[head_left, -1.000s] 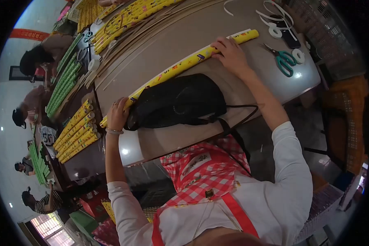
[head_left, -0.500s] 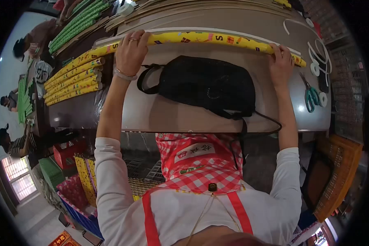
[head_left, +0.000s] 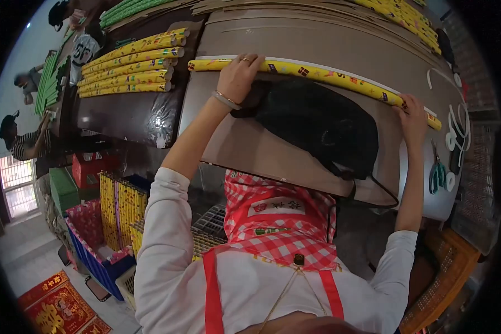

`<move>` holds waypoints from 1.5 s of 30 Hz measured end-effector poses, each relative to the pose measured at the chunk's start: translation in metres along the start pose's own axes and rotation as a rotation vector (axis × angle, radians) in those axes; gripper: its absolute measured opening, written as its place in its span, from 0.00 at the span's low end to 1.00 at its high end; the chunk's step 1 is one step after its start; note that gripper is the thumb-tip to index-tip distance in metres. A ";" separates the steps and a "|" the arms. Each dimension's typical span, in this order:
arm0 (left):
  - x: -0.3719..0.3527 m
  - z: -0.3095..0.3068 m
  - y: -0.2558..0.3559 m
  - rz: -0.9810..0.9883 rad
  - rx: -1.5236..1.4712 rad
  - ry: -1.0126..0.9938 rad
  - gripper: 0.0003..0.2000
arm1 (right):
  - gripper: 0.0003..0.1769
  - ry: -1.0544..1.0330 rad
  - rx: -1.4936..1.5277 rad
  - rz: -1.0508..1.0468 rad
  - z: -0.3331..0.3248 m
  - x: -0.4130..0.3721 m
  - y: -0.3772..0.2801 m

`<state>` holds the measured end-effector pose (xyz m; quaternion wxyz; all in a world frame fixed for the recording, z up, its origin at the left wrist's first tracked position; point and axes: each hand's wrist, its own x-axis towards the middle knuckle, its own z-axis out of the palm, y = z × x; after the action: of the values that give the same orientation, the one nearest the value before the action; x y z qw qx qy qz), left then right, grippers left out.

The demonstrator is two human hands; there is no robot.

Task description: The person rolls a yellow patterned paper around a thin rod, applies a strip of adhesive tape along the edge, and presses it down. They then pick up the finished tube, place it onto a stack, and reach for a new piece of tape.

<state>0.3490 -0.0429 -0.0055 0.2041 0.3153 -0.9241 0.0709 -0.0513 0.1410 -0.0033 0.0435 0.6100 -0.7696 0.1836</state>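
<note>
A long yellow printed wrapping-paper roll [head_left: 317,73] lies across the table behind a black cloth bag [head_left: 317,122]. My left hand [head_left: 240,75] is closed over the roll near its left end, fingers curled over the far side. Near the other end, my right hand [head_left: 413,114] grips the same roll from above. A thin white strip shows along the roll's far edge; what it belongs to is hard to tell. The bag lies between my forearms, its strap hanging toward the table's front edge.
Several finished yellow rolls [head_left: 131,72] lie stacked at the left. Teal-handled scissors [head_left: 437,175], a tape roll [head_left: 450,181] and curled white strips [head_left: 459,125] are at the right. Cardboard sheets [head_left: 295,28] lie at the back. A co-worker in stripes [head_left: 33,146] stands far left.
My view has turned, so the table appears tilted and shifted right. The held roll's left end now shows apart from the stacked rolls. Both hands stay on the roll.
</note>
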 end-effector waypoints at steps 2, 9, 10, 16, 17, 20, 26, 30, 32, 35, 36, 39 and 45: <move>-0.003 0.002 -0.001 0.028 -0.020 0.002 0.22 | 0.19 -0.044 -0.007 0.021 -0.001 0.002 0.000; -0.003 0.001 0.005 -0.017 0.045 -0.053 0.22 | 0.19 -0.072 0.039 -0.009 -0.007 0.003 -0.006; -0.002 0.001 0.007 -0.015 0.062 -0.074 0.20 | 0.19 -0.092 0.082 0.017 -0.005 0.004 -0.002; -0.005 0.012 0.006 0.032 0.216 -0.092 0.22 | 0.21 -0.133 0.021 -0.017 -0.001 0.005 0.007; -0.005 0.013 0.006 0.029 0.216 -0.091 0.22 | 0.21 -0.133 0.020 -0.020 -0.002 0.005 0.004; -0.004 0.016 0.004 0.034 0.223 -0.117 0.23 | 0.22 -0.126 0.009 -0.028 -0.004 0.005 -0.003; -0.001 0.009 0.003 -0.004 0.128 -0.172 0.25 | 0.14 -0.028 0.065 0.043 -0.004 0.002 -0.012; -0.003 0.003 0.007 -0.096 -0.091 -0.131 0.18 | 0.15 -0.012 0.020 0.011 -0.002 0.000 -0.007; -0.001 -0.004 0.009 -0.112 -0.135 -0.179 0.14 | 0.16 0.026 0.035 -0.019 -0.001 0.001 -0.007; -0.004 -0.001 0.005 -0.100 -0.164 -0.158 0.14 | 0.17 0.064 0.007 -0.044 0.000 -0.002 -0.009; -0.006 0.003 0.003 -0.085 -0.159 -0.112 0.15 | 0.17 0.062 -0.001 -0.045 0.000 -0.002 -0.009; -0.011 0.010 0.000 -0.062 -0.134 -0.070 0.15 | 0.14 0.104 0.009 -0.118 0.005 -0.005 -0.004; -0.002 -0.003 0.003 -0.089 -0.216 -0.174 0.15 | 0.15 0.119 -0.018 -0.065 0.011 -0.008 -0.003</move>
<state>0.3496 -0.0382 -0.0041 0.1589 0.3371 -0.9256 -0.0657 -0.0448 0.1439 -0.0151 0.1008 0.6223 -0.7470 0.2112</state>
